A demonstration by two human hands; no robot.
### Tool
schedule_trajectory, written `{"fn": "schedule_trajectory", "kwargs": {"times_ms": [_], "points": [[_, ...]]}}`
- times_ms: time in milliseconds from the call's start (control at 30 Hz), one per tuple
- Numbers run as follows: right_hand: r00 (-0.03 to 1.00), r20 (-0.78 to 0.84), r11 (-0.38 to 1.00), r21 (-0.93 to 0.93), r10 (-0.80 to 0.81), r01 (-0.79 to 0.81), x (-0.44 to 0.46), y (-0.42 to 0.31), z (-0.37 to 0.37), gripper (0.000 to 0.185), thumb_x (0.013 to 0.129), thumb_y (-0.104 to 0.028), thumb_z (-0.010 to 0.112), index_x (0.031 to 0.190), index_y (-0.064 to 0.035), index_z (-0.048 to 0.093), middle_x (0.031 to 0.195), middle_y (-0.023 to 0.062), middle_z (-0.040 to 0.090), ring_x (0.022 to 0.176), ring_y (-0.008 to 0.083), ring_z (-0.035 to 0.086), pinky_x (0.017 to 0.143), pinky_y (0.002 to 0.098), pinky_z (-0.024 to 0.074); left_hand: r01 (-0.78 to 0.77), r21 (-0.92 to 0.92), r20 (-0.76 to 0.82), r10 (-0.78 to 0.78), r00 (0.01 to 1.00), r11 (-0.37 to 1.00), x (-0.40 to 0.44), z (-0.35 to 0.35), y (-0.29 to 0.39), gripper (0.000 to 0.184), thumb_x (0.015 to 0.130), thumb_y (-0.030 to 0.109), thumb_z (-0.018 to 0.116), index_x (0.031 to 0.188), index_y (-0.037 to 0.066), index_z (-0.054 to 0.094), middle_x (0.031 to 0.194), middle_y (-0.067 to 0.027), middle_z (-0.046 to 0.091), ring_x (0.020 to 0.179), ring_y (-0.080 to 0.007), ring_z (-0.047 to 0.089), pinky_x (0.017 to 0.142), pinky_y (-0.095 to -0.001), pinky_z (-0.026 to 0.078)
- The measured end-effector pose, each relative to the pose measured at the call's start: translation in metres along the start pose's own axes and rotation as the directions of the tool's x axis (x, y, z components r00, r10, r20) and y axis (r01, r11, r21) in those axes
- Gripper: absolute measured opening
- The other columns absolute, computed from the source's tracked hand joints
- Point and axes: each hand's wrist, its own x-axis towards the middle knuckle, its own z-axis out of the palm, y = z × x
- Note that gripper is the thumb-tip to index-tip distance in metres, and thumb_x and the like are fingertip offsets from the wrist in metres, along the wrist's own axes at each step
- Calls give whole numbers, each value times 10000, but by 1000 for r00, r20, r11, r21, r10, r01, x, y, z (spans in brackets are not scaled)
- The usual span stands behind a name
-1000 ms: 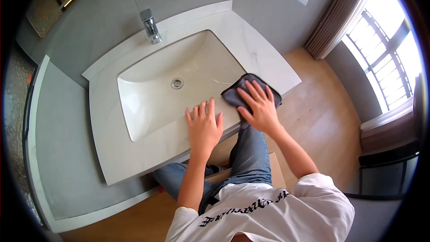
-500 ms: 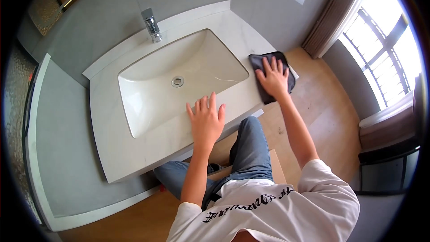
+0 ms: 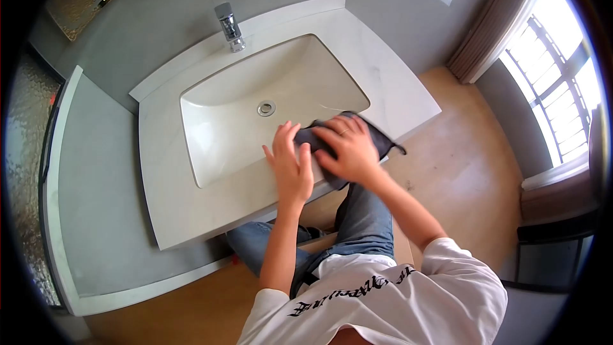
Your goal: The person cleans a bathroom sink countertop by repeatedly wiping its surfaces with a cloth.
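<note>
A dark grey cloth [image 3: 377, 137] with a black edge lies bunched over the front edge of the white counter [image 3: 172, 211], right of centre. My right hand [image 3: 348, 149] presses on top of it with the fingers spread. Beside it, my left hand [image 3: 291, 163] is raised a little at the counter's front, fingers apart, its thumb and fingertips close to the cloth's left end; whether they touch it is unclear. The white sink basin [image 3: 236, 121] with a round metal drain [image 3: 266, 108] is just beyond both hands.
A chrome faucet [image 3: 230, 27] stands behind the basin. Grey wall panels surround the counter. At the right are a brown curtain [image 3: 491, 25], a bright window [image 3: 555, 76] and wooden floor [image 3: 460, 172]. My legs in jeans [image 3: 367, 220] are below the counter's front edge.
The cloth went to the counter's right end with my right hand, then came back left towards my left hand and is now more bunched. The view has shifted slightly.
</note>
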Motion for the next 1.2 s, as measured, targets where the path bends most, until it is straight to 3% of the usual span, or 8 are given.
{"fn": "schedule_trajectory", "kwargs": {"times_ms": [167,367,567,733,833,933,1100,1200], "points": [[992,-70,993,-44,106,-109,-14,107,-35,410,827,-294,643,1192,-107,663,1335,117,581,1263,327,490,1078,452,350,2,36,48,-4,999,999,1,3,10,407,977,294,486,1329,91,485,1362,-103,519,1338,-292,423,1143,-631,75],[940,-159,854,-394,301,-340,-22,71,-12,525,897,-366,563,1359,-116,553,1493,146,422,1397,381,330,1130,539,243,10,52,91,-15,996,999,2,4,11,413,973,306,501,1318,80,487,1332,-103,539,1288,-299,464,1144,-598,140],[994,-33,948,-301,100,-105,-14,-24,30,532,902,-332,524,1385,-107,514,1474,180,426,1388,435,319,1091,615,248,-113,71,-38,116,993,991,0,9,10,401,958,254,514,1299,46,493,1295,-156,549,1234,-348,489,1088,-518,291],[996,87,996,88,-15,7,2,-31,16,516,864,-254,595,1353,-99,535,1391,186,509,1321,379,433,1085,522,323,-270,28,-275,267,924,963,-7,-6,9,342,909,142,546,1222,6,524,1267,-193,546,1120,-389,524,964,-461,415],[978,101,843,497,182,-208,4,20,2,500,821,-118,668,1305,-44,563,1287,220,581,1248,385,506,1062,440,393,-133,255,-48,150,988,958,-28,-2,21,421,895,193,602,1255,-13,531,1268,-221,548,1165,-401,514,1035,-496,368],[925,-167,918,270,341,-289,8,75,-13,426,859,-123,644,1270,-37,575,1293,179,588,1230,360,524,1048,432,401,-198,650,163,120,979,734,-46,17,47,812,833,474,660,1325,-137,453,1363,-352,450,1311,-490,394,1128,-563,241],[844,-230,841,-145,484,-522,7,144,1,448,919,-319,591,1316,-113,564,1387,132,534,1351,318,419,1128,454,285,-115,576,108,65,992,809,-8,58,61,866,838,573,611,1285,-157,484,1357,-413,421,1335,-506,366,1147,-558,197],[855,-174,788,-333,489,-518,12,120,-2,499,929,-397,563,1358,-144,537,1441,116,490,1398,303,360,1154,464,231,-116,541,58,100,993,833,6,87,48,828,855,550,609,1358,-88,447,1411,-301,411,1326,-481,352,1124,-571,238]]}}
